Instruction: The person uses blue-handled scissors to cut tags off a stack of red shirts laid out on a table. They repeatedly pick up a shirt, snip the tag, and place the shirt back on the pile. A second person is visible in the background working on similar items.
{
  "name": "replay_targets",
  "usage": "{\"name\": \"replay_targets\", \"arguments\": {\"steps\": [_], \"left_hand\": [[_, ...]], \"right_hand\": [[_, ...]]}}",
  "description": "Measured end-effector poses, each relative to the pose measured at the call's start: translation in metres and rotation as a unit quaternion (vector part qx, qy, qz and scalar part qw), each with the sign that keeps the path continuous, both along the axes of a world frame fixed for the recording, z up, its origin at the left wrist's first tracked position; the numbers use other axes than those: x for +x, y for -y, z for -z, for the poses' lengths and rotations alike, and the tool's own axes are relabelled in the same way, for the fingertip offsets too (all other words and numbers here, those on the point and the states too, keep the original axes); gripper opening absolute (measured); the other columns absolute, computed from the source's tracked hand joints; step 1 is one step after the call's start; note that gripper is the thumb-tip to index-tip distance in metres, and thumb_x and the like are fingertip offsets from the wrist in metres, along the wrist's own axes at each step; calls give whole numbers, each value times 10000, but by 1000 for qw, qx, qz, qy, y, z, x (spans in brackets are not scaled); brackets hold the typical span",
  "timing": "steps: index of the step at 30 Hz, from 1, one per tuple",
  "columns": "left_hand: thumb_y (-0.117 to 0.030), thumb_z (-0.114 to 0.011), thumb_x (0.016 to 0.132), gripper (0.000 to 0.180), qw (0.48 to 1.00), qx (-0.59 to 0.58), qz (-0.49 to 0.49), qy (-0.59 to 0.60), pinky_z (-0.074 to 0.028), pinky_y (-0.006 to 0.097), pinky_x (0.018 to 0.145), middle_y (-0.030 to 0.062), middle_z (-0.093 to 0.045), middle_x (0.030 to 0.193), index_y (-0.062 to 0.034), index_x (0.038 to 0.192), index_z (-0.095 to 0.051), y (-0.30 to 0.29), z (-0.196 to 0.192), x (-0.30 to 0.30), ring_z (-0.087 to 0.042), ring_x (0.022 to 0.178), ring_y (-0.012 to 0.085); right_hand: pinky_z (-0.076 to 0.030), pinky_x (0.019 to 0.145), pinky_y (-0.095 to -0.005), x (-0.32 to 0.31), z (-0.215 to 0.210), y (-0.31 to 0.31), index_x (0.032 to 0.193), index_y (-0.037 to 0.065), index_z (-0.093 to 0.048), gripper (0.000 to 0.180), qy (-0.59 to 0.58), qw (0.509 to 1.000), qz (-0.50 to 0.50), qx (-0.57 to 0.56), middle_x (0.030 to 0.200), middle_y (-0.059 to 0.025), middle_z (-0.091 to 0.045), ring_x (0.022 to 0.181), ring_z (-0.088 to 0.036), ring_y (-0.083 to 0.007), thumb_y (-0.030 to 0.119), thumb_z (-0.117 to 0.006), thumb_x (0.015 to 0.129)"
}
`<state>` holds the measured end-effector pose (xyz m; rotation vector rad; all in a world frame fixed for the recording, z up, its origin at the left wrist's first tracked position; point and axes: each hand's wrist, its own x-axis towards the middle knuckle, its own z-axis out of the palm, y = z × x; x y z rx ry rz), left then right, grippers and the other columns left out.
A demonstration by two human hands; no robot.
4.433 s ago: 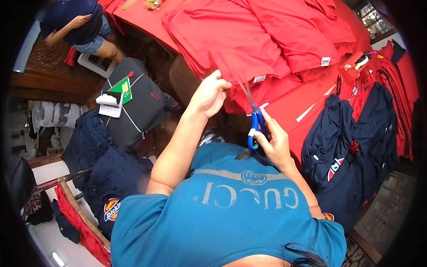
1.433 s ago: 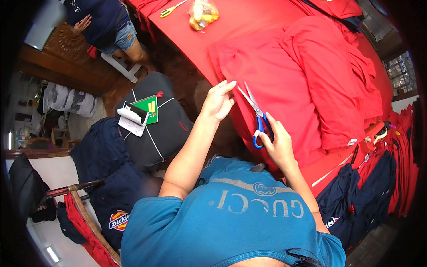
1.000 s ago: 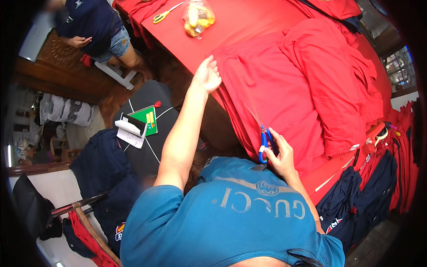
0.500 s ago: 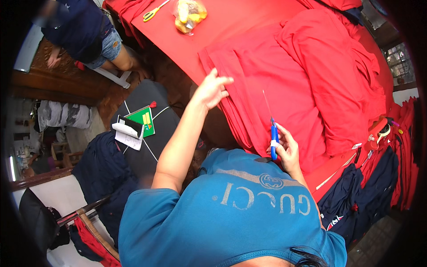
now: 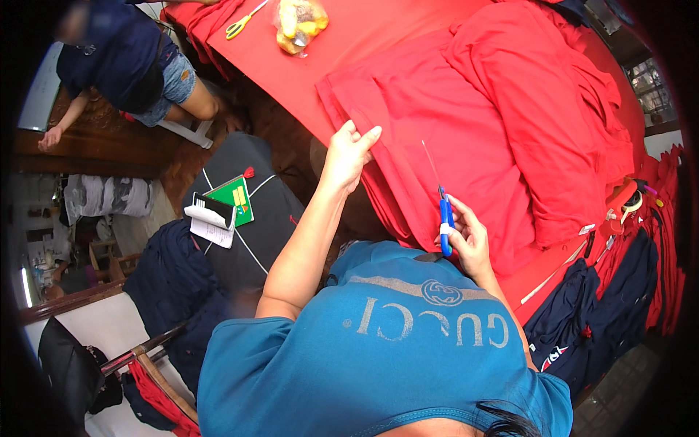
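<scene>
A wide stack of red fabric [image 5: 437, 109] lies folded and rumpled in front of me. My left hand [image 5: 348, 154] is closed at its left edge, thumb against the curled fingers, pinching the cloth there. Blue-handled scissors [image 5: 446, 211] rest in my right hand [image 5: 470, 237], which is wrapped round the handles. Their thin blades point away from me over the fabric, and I cannot tell whether they touch it. The scissors are apart from my left hand.
Yellow-handled scissors [image 5: 237, 28] and a plastic bag of yellow items [image 5: 297, 25] lie on the red-covered table's far side. Left, a dark padded surface [image 5: 266, 218] bears a green notebook [image 5: 239, 198]. Another person [image 5: 120, 58] is at far left. Dark garments [image 5: 582, 306] hang at right.
My left hand's fingers, spread before, have closed on the fabric edge. My right hand and the scissors have barely shifted. The other person's arm has moved out to the left.
</scene>
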<state>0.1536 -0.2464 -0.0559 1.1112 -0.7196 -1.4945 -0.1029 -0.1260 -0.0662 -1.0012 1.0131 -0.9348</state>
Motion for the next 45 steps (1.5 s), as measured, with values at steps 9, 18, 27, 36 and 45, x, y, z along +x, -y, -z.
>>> {"name": "replay_targets", "arguments": {"steps": [9,18,27,36,45], "left_hand": [[-139,-509,973,86,997,58,0,-51,-412,254,628,-60,-394,760,-84,1038,-521,-7,-26,-5,-357,590,30],[-179,-478,959,341,966,94,-26,-241,-423,414,997,135,-537,1306,-13,1257,-470,42,16,35,-529,1201,252],[-97,-655,904,266,978,4,-48,-203,-436,289,976,83,-601,1143,-27,1132,-538,80,19,48,-550,1110,168],[0,-619,892,334,986,-5,-18,-164,-463,301,941,98,-600,1157,37,1207,-514,28,-17,25,-584,1061,184],[-241,-628,938,127,983,7,-142,-116,-251,186,379,-61,-550,749,-153,898,-546,65,-6,41,-414,472,23]], "right_hand": [[-478,854,-265,2,-1,0,1400,3,-419,574,-12,1000,4,-3,1117,-83,-581,990,-591,-134,39,-612,860],[-478,854,-263,3,-2,-1,1395,6,-434,566,-36,999,5,-4,1077,-70,-578,948,-589,-121,18,-596,852],[-483,824,-249,4,-6,2,1395,16,-441,575,-35,999,3,10,1041,-54,-564,914,-585,-110,12,-619,848],[-500,850,-289,12,-37,18,1393,-13,-433,577,-137,984,-15,-115,1142,-123,-604,986,-600,-146,5,-626,849],[-492,800,-338,-17,-89,-18,1394,49,-435,699,-381,912,-84,-128,987,-141,-547,865,-602,-253,40,-709,751]]}}
